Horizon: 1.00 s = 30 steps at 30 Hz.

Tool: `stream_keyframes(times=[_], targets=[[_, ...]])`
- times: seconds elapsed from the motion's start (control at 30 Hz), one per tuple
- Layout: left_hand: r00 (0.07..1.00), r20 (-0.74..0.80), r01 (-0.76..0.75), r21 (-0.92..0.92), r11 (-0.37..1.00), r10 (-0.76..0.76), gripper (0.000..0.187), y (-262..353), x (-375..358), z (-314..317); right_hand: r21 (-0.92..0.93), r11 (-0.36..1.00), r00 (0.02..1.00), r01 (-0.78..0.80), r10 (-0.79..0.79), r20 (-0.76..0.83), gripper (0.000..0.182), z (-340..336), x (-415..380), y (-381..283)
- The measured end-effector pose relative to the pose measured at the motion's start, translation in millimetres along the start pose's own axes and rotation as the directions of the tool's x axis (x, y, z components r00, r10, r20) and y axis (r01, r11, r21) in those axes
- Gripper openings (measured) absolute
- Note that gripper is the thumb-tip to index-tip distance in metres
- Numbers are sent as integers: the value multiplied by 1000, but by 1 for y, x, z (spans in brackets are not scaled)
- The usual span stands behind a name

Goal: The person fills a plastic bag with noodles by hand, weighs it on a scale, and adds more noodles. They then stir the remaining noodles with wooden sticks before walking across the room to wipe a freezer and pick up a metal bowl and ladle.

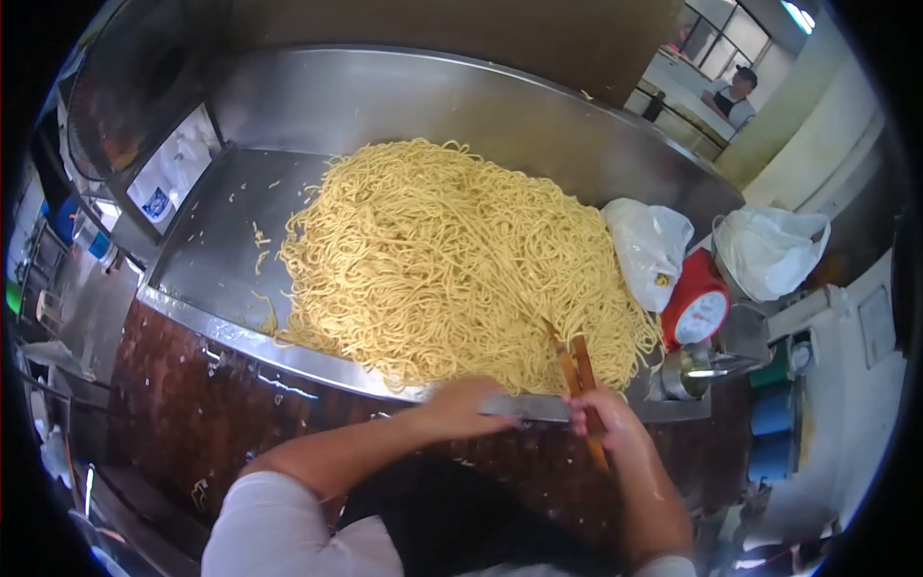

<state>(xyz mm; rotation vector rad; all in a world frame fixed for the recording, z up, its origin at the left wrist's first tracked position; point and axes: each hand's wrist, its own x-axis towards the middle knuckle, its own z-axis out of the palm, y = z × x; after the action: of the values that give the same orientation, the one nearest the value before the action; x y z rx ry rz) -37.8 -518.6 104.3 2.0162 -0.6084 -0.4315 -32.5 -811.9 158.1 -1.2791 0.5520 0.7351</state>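
Observation:
A large heap of yellow noodles (433, 260) spreads over a steel tray (221, 202) in front of me. My right hand (611, 418) is at the tray's near edge, closed around two long wooden sticks (582, 370) that look like large cooking chopsticks. Their far ends reach into the right side of the heap. My left hand (466, 409) hovers by the front rim, close to the noodles, smeared by motion. Whether its fingers are open or closed does not show, and I see nothing in it.
To the right stand a white plastic bag (646, 245), a red dial scale (696, 303) with another bag (769, 252) by it, and a metal pot (685, 373). A fan (144, 106) is at the upper left. Another person (735, 96) is far off at upper right.

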Motion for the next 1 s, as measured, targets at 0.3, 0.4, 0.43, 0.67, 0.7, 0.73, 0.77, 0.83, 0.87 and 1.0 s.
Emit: stream_keyframes(times=[0.3,0.4,0.43,0.67,0.7,0.73,0.77,0.83,0.87,1.0], targets=[[527,-693,672,-15,741,-492,79,-209,58,-136,-759,587,959,-282,157,-235,72,-15,-216,-79],[587,-695,618,53,784,-416,64,-289,106,-184,-874,478,996,-84,64,-60,69,7,-204,-106],[725,-512,688,578,439,-462,56,-291,117,-208,-869,463,985,-173,103,-141,68,48,-177,-128],[705,-618,700,527,482,-349,32,-333,31,-290,-943,132,953,-304,45,-301,74,180,23,-191],[712,-589,702,587,403,-382,35,-335,7,-307,-976,61,978,-207,-10,-208,74,188,37,-190],[716,-563,693,645,323,-412,37,-341,-15,-322,-994,-16,992,-112,-60,-111,75,189,50,-190],[683,-648,730,617,294,-338,41,-364,-43,-333,-993,-12,990,-113,-85,-112,75,201,54,-187],[590,-751,803,508,311,-297,50,-423,-107,-369,-992,-121,993,-25,-122,-10,75,233,62,-172],[532,-773,838,420,349,-345,55,-450,-135,-392,-989,-127,995,-83,-57,-76,72,255,58,-168],[461,-849,851,341,399,-258,55,-472,-200,-458,-995,-97,999,-28,25,-30,73,270,32,-153]])
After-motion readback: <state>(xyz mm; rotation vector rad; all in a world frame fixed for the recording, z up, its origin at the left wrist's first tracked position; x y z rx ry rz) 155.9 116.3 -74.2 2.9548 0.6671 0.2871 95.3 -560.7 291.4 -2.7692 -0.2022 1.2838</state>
